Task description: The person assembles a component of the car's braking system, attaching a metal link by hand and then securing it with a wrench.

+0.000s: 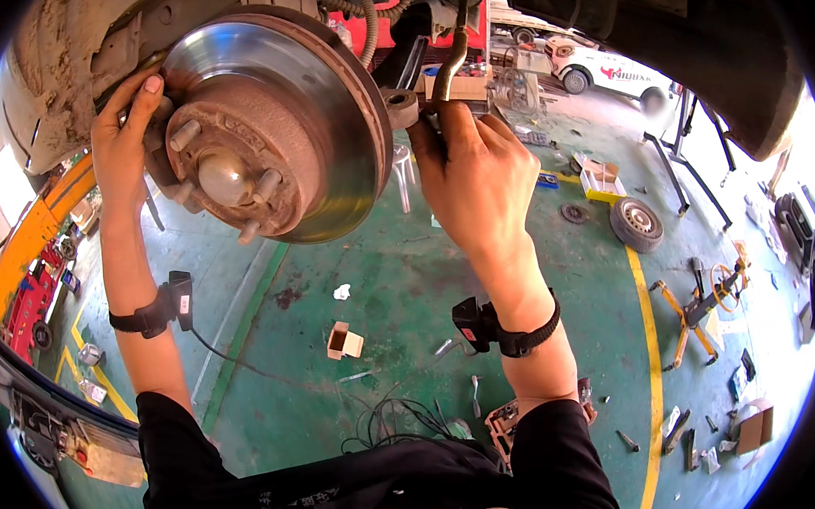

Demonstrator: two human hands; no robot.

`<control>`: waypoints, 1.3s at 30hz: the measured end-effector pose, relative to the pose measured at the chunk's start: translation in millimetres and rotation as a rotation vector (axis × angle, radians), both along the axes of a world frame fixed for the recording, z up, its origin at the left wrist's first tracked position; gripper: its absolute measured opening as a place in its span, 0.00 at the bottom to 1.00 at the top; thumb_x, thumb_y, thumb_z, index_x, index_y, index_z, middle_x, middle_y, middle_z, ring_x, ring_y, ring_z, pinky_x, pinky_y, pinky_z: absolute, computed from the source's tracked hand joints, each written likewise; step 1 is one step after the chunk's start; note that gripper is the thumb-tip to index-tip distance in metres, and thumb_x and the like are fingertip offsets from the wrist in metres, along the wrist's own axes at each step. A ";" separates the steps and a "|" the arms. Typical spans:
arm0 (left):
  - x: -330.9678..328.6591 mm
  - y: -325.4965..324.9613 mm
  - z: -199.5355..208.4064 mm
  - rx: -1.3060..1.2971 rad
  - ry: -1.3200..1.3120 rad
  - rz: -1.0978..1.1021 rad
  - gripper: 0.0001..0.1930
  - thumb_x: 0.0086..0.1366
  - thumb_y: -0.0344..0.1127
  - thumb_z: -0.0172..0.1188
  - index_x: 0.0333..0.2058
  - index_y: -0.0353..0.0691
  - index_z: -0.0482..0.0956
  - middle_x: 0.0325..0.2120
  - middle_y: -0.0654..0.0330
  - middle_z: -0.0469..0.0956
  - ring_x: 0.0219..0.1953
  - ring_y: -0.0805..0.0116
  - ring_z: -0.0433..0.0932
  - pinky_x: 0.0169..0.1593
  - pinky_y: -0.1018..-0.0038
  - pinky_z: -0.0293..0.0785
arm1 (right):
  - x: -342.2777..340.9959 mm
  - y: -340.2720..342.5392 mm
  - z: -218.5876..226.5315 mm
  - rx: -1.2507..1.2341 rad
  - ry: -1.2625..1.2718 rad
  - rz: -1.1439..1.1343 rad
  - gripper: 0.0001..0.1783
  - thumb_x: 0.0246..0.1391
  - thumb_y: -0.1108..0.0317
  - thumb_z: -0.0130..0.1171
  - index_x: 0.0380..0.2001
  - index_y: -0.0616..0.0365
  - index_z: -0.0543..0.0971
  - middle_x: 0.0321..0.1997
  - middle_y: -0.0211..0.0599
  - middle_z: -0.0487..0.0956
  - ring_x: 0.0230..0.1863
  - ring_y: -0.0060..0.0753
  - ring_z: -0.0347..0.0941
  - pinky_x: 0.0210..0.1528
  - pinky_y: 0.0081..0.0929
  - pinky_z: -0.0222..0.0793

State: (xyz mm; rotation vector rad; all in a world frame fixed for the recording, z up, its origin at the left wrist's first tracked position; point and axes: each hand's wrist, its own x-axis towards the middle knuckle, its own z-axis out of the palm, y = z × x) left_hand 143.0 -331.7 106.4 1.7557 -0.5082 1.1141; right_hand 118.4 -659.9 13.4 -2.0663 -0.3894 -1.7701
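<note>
In front of me hangs a brake disc [349, 172] with a shiny outer face and a rusty hub [270, 134], from which several wheel studs stick out. My left hand [123, 139] grips the disc's left edge, its thumb in front and its fingertips partly hidden behind. To the right of the disc, a rusty metal arm with a round eye [401, 109] juts out. Close beside that eye is my right hand [483, 170], fingers closed below a bent metal rod [452, 63]. What these fingers pinch is mostly hidden by the hand.
Overhead are the car's underbody and a ribbed hose [362, 9]. On the green floor lie a small open box [344, 341], black cables [388, 421] and a tool case [502, 428]. Farther right are a wheel [635, 224], a yellow-legged stand [698, 314] and scattered tools.
</note>
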 end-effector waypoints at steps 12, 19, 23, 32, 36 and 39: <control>4.1 7.5 -2.6 -0.018 -0.044 -0.004 0.20 0.65 0.43 0.65 0.49 0.33 0.81 0.40 0.61 0.80 0.43 0.74 0.75 0.51 0.77 0.68 | -3.5 4.4 -0.9 -0.046 -0.030 -0.076 0.12 0.48 0.62 0.69 0.30 0.52 0.76 0.19 0.28 0.74 0.23 0.34 0.72 0.21 0.33 0.68; 8.8 15.4 -0.5 -0.036 -0.018 -0.006 0.18 0.67 0.40 0.64 0.49 0.33 0.81 0.42 0.60 0.81 0.46 0.74 0.76 0.54 0.76 0.69 | -0.7 -5.7 7.0 -0.343 -0.032 -0.203 0.07 0.44 0.67 0.63 0.24 0.54 0.74 0.20 0.28 0.73 0.29 0.32 0.74 0.22 0.29 0.72; 7.4 17.5 -2.2 -0.042 -0.028 -0.023 0.18 0.67 0.40 0.64 0.49 0.33 0.81 0.43 0.59 0.81 0.47 0.73 0.76 0.55 0.76 0.69 | -3.1 -2.3 7.0 -0.315 -0.007 -0.142 0.04 0.39 0.71 0.58 0.22 0.55 0.75 0.20 0.30 0.75 0.31 0.33 0.75 0.25 0.31 0.75; 5.0 2.5 -2.6 -0.103 -0.012 0.009 0.22 0.65 0.42 0.66 0.50 0.30 0.79 0.45 0.56 0.81 0.50 0.70 0.77 0.57 0.75 0.69 | -4.8 -17.2 17.2 -0.178 0.105 0.219 0.12 0.47 0.64 0.67 0.29 0.60 0.76 0.25 0.43 0.79 0.31 0.50 0.77 0.35 0.42 0.74; 7.4 14.1 -1.8 -0.099 -0.021 0.034 0.24 0.64 0.42 0.66 0.51 0.28 0.78 0.46 0.55 0.81 0.51 0.69 0.77 0.58 0.75 0.69 | -4.8 -23.1 25.5 -0.192 0.253 0.326 0.13 0.46 0.64 0.66 0.32 0.61 0.79 0.27 0.47 0.81 0.32 0.52 0.79 0.37 0.42 0.76; 4.5 8.9 -1.7 -0.126 -0.039 0.022 0.21 0.65 0.42 0.66 0.48 0.29 0.81 0.43 0.57 0.81 0.46 0.71 0.77 0.52 0.76 0.71 | -4.1 -30.4 31.8 -0.202 0.329 0.412 0.18 0.46 0.59 0.67 0.38 0.60 0.83 0.30 0.45 0.84 0.35 0.48 0.82 0.40 0.38 0.78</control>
